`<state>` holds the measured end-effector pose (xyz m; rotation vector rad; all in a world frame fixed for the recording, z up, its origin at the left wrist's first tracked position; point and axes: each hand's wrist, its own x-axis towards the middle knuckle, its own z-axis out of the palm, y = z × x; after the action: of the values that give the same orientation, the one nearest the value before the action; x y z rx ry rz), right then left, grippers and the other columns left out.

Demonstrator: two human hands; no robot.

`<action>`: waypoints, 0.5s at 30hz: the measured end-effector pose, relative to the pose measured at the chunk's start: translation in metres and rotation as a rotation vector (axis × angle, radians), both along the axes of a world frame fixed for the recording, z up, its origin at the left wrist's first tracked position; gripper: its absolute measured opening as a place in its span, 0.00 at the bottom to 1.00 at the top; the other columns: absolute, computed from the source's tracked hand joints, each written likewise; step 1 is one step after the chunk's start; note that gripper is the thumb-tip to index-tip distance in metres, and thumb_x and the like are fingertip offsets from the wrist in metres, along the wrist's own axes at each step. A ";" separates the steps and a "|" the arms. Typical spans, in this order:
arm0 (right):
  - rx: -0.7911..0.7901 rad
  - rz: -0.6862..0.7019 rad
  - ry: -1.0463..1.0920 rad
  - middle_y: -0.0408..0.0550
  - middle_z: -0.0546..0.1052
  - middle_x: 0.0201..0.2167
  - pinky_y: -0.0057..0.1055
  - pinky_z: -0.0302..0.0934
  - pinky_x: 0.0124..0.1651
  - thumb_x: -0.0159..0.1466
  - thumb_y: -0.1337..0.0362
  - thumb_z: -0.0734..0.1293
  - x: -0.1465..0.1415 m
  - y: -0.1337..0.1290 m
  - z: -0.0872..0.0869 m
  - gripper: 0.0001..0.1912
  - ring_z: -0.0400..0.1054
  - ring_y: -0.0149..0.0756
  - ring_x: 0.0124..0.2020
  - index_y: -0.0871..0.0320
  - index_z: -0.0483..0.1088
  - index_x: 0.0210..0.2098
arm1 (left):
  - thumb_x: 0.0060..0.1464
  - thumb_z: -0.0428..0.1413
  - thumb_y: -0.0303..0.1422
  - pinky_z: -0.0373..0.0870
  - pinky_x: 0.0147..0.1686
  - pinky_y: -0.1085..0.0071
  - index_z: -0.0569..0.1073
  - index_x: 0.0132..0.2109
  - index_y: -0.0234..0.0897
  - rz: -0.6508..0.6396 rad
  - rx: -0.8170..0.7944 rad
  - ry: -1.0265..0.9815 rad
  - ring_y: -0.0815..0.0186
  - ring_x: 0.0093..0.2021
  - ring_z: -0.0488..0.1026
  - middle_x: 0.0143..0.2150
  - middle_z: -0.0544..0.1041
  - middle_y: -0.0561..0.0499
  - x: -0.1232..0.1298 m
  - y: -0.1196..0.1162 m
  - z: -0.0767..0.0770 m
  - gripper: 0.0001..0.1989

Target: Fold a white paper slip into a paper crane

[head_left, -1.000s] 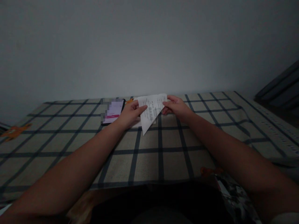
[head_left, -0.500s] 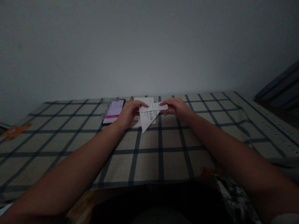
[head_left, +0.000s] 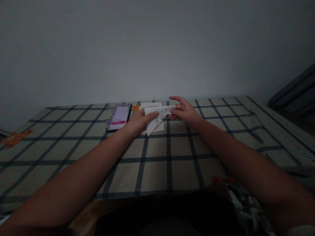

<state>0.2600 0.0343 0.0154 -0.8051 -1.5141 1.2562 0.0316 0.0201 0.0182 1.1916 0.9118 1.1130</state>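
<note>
Grey wall (head_left: pixel 157 49) (dimly lit) behind checked tablecloth (head_left: pixel 157 170).

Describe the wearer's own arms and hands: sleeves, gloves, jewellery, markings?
Left hand and right hand: ungloved, no rings visible. Left forearm and right forearm: bare, no watch, bracelet or cable in sight. Pale patch at lower right may be a sleeve; too dim to tell.

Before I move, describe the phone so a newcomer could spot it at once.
Follow the checked cloth to its far side, near the grey wall. Just left of the left hand lies the phone, dark-edged and flat. Its lit, pale screen with a magenta bar sets it apart from the folded white paper in the hands.
</note>
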 end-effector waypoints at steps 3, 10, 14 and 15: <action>-0.017 0.006 -0.001 0.38 0.79 0.28 0.27 0.73 0.35 0.60 0.67 0.74 0.000 0.000 -0.001 0.35 0.77 0.32 0.30 0.52 0.63 0.66 | 0.44 0.73 0.43 0.77 0.37 0.65 0.81 0.46 0.32 -0.003 0.014 0.041 0.61 0.34 0.80 0.39 0.85 0.43 0.000 -0.003 -0.002 0.26; -0.148 -0.043 -0.006 0.48 0.82 0.36 0.24 0.74 0.31 0.66 0.64 0.72 -0.003 0.001 0.002 0.09 0.77 0.28 0.29 0.59 0.78 0.44 | 0.44 0.73 0.47 0.75 0.36 0.68 0.82 0.44 0.35 0.026 0.146 0.141 0.64 0.33 0.79 0.39 0.85 0.46 -0.004 -0.001 -0.002 0.25; -0.133 -0.051 -0.019 0.47 0.82 0.32 0.22 0.73 0.31 0.64 0.65 0.74 -0.004 0.001 0.004 0.06 0.76 0.27 0.27 0.61 0.79 0.40 | 0.45 0.73 0.47 0.75 0.36 0.68 0.83 0.43 0.34 0.015 0.169 0.136 0.63 0.34 0.79 0.39 0.85 0.46 -0.004 0.000 -0.004 0.24; -0.127 -0.048 -0.013 0.47 0.82 0.31 0.22 0.73 0.31 0.64 0.66 0.74 -0.004 0.001 0.004 0.06 0.76 0.27 0.27 0.61 0.79 0.40 | 0.45 0.73 0.46 0.75 0.36 0.68 0.83 0.43 0.34 0.006 0.157 0.122 0.63 0.34 0.79 0.38 0.85 0.46 -0.004 0.000 -0.004 0.24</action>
<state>0.2556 0.0348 0.0192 -0.9276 -1.4279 1.3239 0.0275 0.0203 0.0145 1.3988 0.9344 1.1423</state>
